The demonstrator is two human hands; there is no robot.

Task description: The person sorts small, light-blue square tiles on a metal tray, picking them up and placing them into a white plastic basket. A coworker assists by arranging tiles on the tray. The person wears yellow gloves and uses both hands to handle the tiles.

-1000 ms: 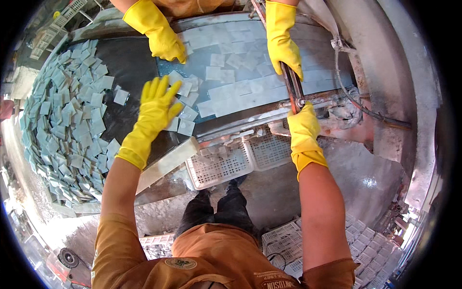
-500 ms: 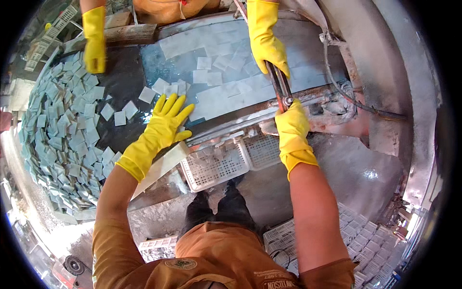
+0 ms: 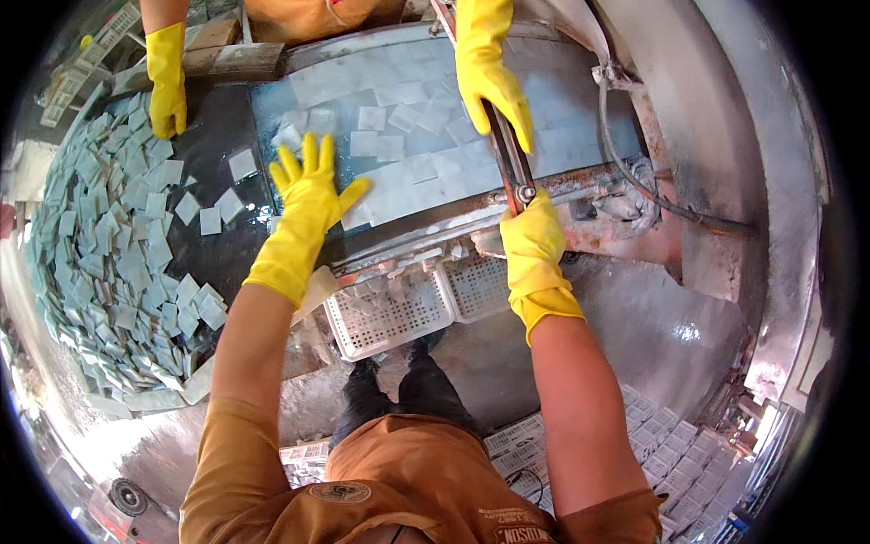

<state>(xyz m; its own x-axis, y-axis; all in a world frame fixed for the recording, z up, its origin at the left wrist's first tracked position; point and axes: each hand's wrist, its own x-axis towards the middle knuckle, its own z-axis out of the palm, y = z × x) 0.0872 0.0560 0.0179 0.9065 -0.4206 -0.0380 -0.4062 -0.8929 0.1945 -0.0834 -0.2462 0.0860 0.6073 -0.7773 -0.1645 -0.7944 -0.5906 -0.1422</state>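
My left hand (image 3: 306,207), in a yellow rubber glove, is open with fingers spread at the near edge of the wet work surface (image 3: 349,243). Its fingertips reach loose pale square tiles (image 3: 288,136). In my right hand (image 3: 533,238), also gloved in yellow, is the near end of a long metal double-bar handle (image 3: 511,163) with a bolt at its joint. A co-worker's gloved hand (image 3: 492,86) is at the upper part of that handle. Flat tiles (image 3: 417,186) lie in rows under a bluish wet sheen, with several loose ones on top.
A big heap of greenish-white tiles (image 3: 118,245) fills the left end. The co-worker's other gloved hand (image 3: 167,95) hangs beside it. White perforated baskets (image 3: 390,313) stand below the near edge. A hose (image 3: 666,204) curves at the right. Stacked white crates (image 3: 652,435) lie behind me.
My left hand has moved away from me along with several loose tiles, which now lie farther onto the tile rows. My right hand still grips the handle. The whole view has shifted slightly.
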